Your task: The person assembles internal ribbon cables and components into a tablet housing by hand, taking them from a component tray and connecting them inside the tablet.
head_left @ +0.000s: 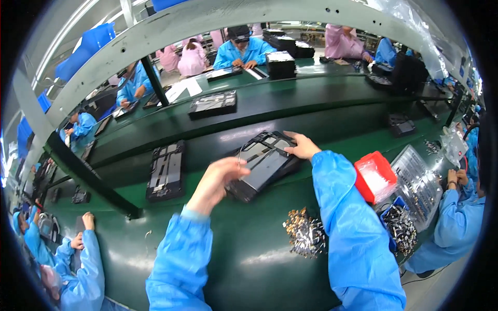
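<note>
An opened tablet-like device (265,159), black-framed with grey panels and dark strips inside, sits at an angle on the bench in front of me, with another dark slab showing beneath it. My right hand (303,145) grips its far right corner, thumb and fingers bent over the edge. Over its near left side is my left hand (219,179), slightly blurred, with the fingers curled together. A thin dark line rises by those fingertips; I cannot make out what it is. Left of the device lies a similar opened unit (166,171).
Loose small metal parts (305,233) lie near my right forearm. Beyond it are a red bin (374,176), a clear parts tray (416,184) and a blue container of small parts (399,225). A dark post (93,168) stands at left. Co-workers sit on both sides and opposite.
</note>
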The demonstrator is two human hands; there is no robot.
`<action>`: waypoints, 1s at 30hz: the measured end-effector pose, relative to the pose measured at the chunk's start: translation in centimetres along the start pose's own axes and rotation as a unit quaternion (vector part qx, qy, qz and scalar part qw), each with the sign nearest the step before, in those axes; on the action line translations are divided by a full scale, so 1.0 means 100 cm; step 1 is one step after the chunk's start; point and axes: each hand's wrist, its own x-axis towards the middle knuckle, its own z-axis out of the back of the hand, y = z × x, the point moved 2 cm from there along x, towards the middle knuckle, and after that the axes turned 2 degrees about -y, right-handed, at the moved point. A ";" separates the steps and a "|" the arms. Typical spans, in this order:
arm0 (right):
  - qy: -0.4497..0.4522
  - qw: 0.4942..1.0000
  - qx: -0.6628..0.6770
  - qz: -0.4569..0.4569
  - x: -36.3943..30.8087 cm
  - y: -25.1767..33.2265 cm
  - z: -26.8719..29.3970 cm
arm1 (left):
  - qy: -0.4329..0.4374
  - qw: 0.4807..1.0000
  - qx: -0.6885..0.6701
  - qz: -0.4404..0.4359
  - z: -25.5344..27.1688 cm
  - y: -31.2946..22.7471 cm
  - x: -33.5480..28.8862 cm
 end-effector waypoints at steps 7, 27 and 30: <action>0.361 0.920 -0.011 0.153 -0.031 0.099 -0.083 | 0.049 0.993 -0.103 0.039 -0.056 0.062 -0.201; 0.095 0.994 0.031 0.045 -0.353 0.150 -0.102 | 0.124 0.981 0.147 -0.006 -0.013 0.089 -0.293; 0.041 0.983 -0.054 0.170 -0.350 0.165 -0.079 | 0.059 0.964 0.258 0.000 -0.021 0.085 -0.306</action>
